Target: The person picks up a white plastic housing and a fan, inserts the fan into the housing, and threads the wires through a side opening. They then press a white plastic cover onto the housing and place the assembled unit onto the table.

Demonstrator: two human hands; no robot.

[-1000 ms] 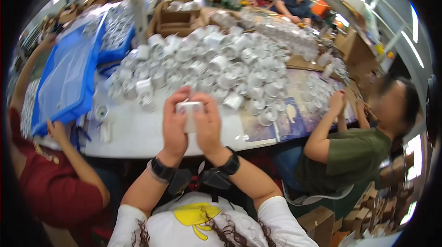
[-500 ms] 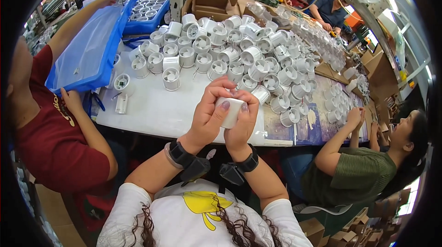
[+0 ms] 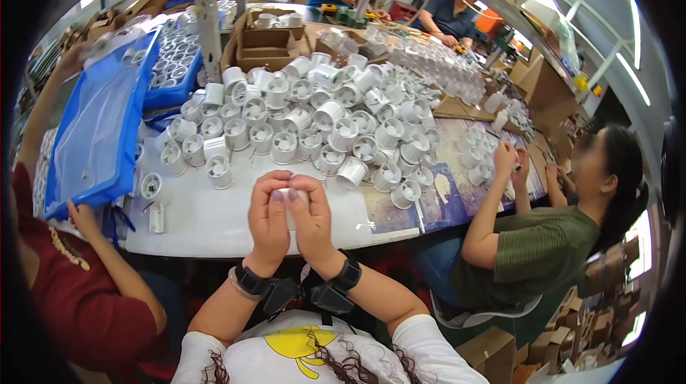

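Small white plastic part (image 3: 289, 197), mostly hidden, pinched between the fingers (image 3: 275, 184) of both hands. Left hand (image 3: 268, 223) and right hand (image 3: 313, 225) pressed side by side, knuckles up, fingers curled shut around the part, thumbs tucked out of sight beneath. Only a sliver of white showing between the fingertips, so impossible to tell its shape or which way up.

Held just above the near edge of the white worktop (image 3: 214, 227), not resting on it. Black wrist straps (image 3: 251, 282) on both forearms.

Beyond the fingertips, near but apart: a single white round housing (image 3: 352, 171) lying on its side. Further out, a wide heap of the same white round housings (image 3: 321, 123), many with vaned openings facing up. Off to the left of the fingers, a lone housing (image 3: 219, 171) and a small upright piece (image 3: 156, 219). Well beyond those, a blue tray (image 3: 100, 126) gripped by another person's hand (image 3: 86, 216). Well off to the right, a seated co-worker's hands (image 3: 511, 162) busy over more white parts.

Judging by the grip: midway through squeezing or snapping something together by hand. Next move likely to call for even pressure from both thumbs, then a loosened grip to check the fit.
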